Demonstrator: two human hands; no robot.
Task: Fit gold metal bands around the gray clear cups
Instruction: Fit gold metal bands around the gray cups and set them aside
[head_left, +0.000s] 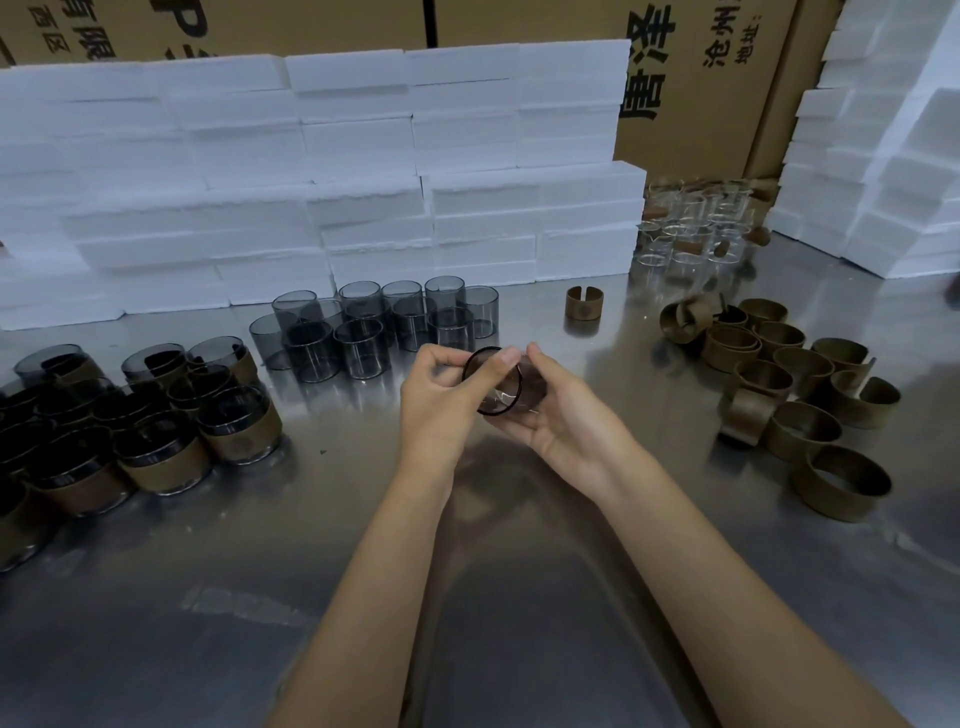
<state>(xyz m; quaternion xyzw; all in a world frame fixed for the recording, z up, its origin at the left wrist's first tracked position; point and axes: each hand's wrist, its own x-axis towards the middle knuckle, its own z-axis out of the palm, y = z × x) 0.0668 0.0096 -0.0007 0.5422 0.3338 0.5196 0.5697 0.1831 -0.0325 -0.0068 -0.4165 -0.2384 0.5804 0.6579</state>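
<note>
Head view. At the centre of the frame I hold one gray cup (501, 384) on its side above the steel table (519, 571), its dark rim turned toward the camera. The cup is smoky gray, see-through and short, with straight walls. My left hand (441, 400) pinches the rim, thumb across the opening, fingers curled behind. My right hand (566, 410) cradles the body, fingers curled beneath, thumb tip at the top. No band sits on this cup.

Bare gray cups (363, 332) stand clustered above and left of my hands. Banded cups (156, 431) fill the left edge. Loose gold bands (795, 384), dull brown-gold open rings, lie at the right; a single band (584, 306) stands alone at upper centre. White foam blocks (311, 182) are stacked behind.
</note>
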